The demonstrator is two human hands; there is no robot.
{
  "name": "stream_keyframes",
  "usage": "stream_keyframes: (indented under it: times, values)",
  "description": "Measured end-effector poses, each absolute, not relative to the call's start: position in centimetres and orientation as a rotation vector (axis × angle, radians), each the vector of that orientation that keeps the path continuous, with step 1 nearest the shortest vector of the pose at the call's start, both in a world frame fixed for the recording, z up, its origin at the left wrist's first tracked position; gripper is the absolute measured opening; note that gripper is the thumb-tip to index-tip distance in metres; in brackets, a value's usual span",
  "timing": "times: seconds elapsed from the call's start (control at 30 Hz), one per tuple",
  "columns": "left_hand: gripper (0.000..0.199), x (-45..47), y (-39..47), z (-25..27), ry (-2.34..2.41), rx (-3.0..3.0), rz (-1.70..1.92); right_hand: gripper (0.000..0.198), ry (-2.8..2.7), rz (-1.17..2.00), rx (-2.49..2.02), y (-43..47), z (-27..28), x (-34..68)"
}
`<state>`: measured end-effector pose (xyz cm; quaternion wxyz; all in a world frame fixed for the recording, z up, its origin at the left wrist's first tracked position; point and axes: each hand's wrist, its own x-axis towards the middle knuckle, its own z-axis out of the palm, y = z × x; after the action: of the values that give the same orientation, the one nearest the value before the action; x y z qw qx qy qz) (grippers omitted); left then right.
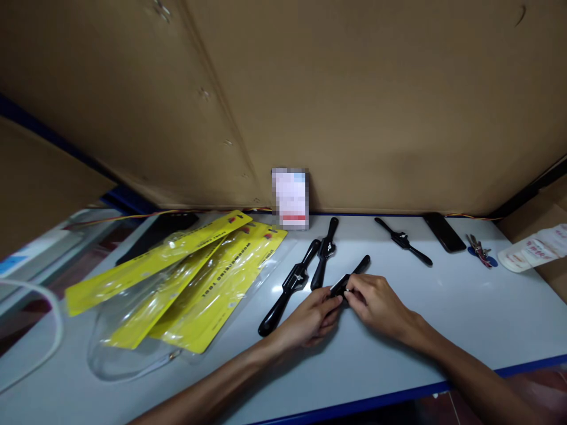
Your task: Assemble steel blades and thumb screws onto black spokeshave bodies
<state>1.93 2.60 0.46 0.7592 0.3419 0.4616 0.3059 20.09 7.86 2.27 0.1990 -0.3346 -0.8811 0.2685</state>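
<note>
A black spokeshave (362, 265) is held between both hands above the tabletop, its far handle pointing up to the right. My left hand (316, 316) wraps round its near handle. With fingers pinched at the middle of the tool, near the blade, my right hand (376, 304) closes on a small part that the fingers mostly hide. Left of the hands lie two more black spokeshaves, one large (283, 295) and one a little farther back (326, 254). A smaller spokeshave (402, 238) rests on the table to the right.
Yellow cards in clear plastic packaging (221, 283) spread over the left side. A pixelated upright screen (290, 200) leans on the cardboard back wall (354, 106). A black phone (444, 232), keys (481, 251) and a white bottle (531, 251) lie at the right. The table (465, 313) has a blue front edge.
</note>
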Motion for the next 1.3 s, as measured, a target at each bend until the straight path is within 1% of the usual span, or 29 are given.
stream_keyframes:
  times: [0.13,0.3,0.4,0.47,0.53,0.6,0.63,0.7,0.83,0.93,1.03,1.2,1.3]
  values:
    - [0.037,2.0,2.5,0.5,1.006,0.774,0.660,0.010,-2.225,1.112,-1.056,7.7,2.3,19.5]
    - [0.039,2.1,2.5,0.7,1.007,0.769,0.671,0.010,-2.076,1.283,-1.099,7.9,2.7,19.2]
    - [0.038,2.2,2.5,0.8,1.010,0.772,0.670,0.009,-1.906,1.549,-1.148,7.9,2.6,19.3]
    - [0.040,2.2,2.5,0.9,1.026,0.757,0.675,0.015,-1.730,1.776,-1.164,8.0,2.3,19.3]
    - [0.042,2.3,2.5,0.9,1.033,0.735,0.681,0.026,-1.600,1.922,-1.145,8.1,2.0,19.3]
    - [0.043,2.3,2.6,1.0,1.021,0.719,0.681,0.034,-1.557,1.983,-1.123,8.2,1.8,19.3]
    - [0.042,2.2,2.7,1.0,1.013,0.714,0.680,0.035,-1.566,1.976,-1.129,8.2,1.8,19.3]
    - [0.040,2.0,2.8,1.1,1.001,0.704,0.674,0.030,-1.663,1.857,-1.154,8.2,1.9,19.4]
    - [0.040,1.7,2.9,1.3,0.975,0.671,0.667,0.016,-1.990,1.436,-1.083,8.4,3.0,19.8]
    - [0.039,1.5,3.0,1.4,0.967,0.646,0.675,0.009,-2.169,1.324,-1.010,8.7,3.6,20.4]
    - [0.037,1.5,3.1,1.3,0.961,0.645,0.679,0.012,-2.325,1.112,-0.943,9.0,3.5,20.9]
    - [0.036,1.5,3.1,1.3,0.945,0.660,0.660,0.020,-2.560,0.597,-0.712,8.9,2.8,21.3]
    - [0.036,1.5,3.1,1.4,0.954,0.673,0.648,0.023,-2.604,0.449,-0.645,8.7,2.8,21.4]
